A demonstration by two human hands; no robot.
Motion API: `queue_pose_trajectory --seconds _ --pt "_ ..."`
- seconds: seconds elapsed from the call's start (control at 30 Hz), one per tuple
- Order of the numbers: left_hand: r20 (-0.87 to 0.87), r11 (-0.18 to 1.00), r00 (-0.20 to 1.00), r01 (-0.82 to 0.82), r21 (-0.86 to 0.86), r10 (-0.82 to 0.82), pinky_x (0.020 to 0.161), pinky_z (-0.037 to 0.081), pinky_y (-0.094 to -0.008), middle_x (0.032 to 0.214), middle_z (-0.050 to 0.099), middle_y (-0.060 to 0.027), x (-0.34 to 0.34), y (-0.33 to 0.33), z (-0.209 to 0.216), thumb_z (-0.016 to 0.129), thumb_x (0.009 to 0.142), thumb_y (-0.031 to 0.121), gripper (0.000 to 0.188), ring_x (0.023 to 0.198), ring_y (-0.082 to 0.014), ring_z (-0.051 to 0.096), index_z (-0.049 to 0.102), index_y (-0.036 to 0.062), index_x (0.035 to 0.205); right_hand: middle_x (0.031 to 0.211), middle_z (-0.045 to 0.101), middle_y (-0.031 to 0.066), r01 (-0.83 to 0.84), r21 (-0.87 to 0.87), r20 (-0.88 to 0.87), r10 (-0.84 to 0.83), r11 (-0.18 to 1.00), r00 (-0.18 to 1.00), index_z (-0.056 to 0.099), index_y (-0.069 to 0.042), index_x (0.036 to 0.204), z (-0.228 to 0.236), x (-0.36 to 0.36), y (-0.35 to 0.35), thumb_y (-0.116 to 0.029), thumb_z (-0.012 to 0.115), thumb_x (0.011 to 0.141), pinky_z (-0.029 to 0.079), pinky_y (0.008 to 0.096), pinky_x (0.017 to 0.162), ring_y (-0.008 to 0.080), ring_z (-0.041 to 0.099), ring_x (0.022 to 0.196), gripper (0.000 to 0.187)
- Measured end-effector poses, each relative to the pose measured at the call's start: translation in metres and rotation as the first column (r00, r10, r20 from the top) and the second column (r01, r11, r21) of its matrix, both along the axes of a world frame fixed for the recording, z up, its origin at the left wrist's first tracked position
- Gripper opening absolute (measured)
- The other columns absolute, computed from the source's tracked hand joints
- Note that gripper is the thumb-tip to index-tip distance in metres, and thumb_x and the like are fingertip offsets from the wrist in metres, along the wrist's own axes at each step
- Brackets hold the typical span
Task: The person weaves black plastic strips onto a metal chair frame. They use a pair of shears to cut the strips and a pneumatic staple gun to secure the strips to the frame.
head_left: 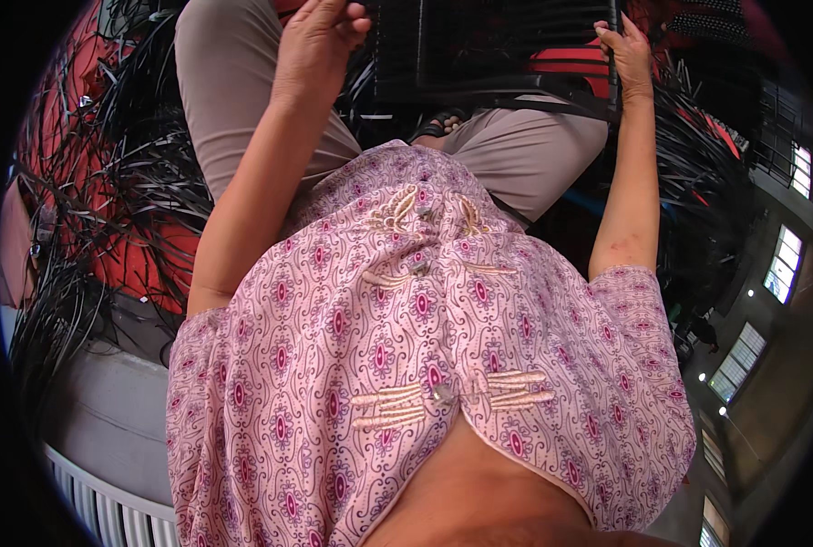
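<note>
A black frame (498, 27) with dark strips across it stands at my lap, its upper part cut off by the picture's edge. On its right side bar, the fingers and thumb of my right hand (632, 62) are closed. My left hand (323, 36) is raised beside the frame's left side, above my knee. Its fingers are bent together in a pinch, and anything between them is too small or hidden to make out. Red shows through the frame's lower right part.
Loose heaps of long black strips (142, 155) lie on red material (128, 264) at left. More black strips (698, 173) pile up at right. A pale slatted rail (115, 501) is at lower left, and wall windows (783, 263) show at far right.
</note>
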State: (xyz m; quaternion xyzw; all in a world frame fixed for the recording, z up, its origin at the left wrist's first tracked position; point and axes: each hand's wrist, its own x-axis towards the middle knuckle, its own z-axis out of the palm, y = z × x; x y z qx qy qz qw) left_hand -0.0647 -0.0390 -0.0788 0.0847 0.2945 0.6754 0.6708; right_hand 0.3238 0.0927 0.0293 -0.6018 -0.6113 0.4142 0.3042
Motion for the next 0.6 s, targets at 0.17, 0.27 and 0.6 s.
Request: queue_pose_trajectory --seconds 0.17,0.27,0.6 --pt "-0.037 0.999 0.999 -0.038 0.013 0.038 0.066 0.055 -0.0238 0.080 0.066 -0.0046 -0.002 -0.003 0.031 0.063 0.096 0.019 0.015 0.068 -0.0130 0.064 0.062 0.0042 0.100 0.067 0.051 -0.0053 -0.018 -0.004 0.036 0.018 1.000 0.999 0.060 -0.008 0.101 0.001 0.004 0.003 -0.004 0.060 0.083 0.038 0.0181 0.043 0.0035 0.046 0.050 0.018" --pt "-0.076 1.000 0.997 -0.002 0.029 0.004 0.067 0.055 -0.0243 0.081 0.067 -0.0041 0.000 -0.008 0.047 0.064 0.095 0.018 0.015 0.070 -0.0129 0.065 0.062 0.0037 0.100 0.066 0.051 -0.0055 -0.018 -0.006 0.032 0.018 1.000 0.999 0.060 -0.008 0.101 -0.001 0.003 0.003 -0.005 0.060 0.083 0.038 0.0179 0.043 0.0033 0.046 0.049 0.019" --pt "-0.321 0.956 0.933 0.229 0.181 -0.162 0.080 0.053 -0.0266 0.095 0.070 -0.0090 0.015 -0.019 0.053 0.060 0.096 0.013 0.022 0.087 -0.0167 0.069 0.063 -0.0007 0.113 0.075 0.060 -0.0014 0.132 0.112 0.157 -0.149 0.985 0.976 0.060 -0.002 0.123 -0.001 -0.012 -0.007 -0.008 0.065 0.084 0.044 0.0208 0.050 0.0063 0.057 0.060 0.039"
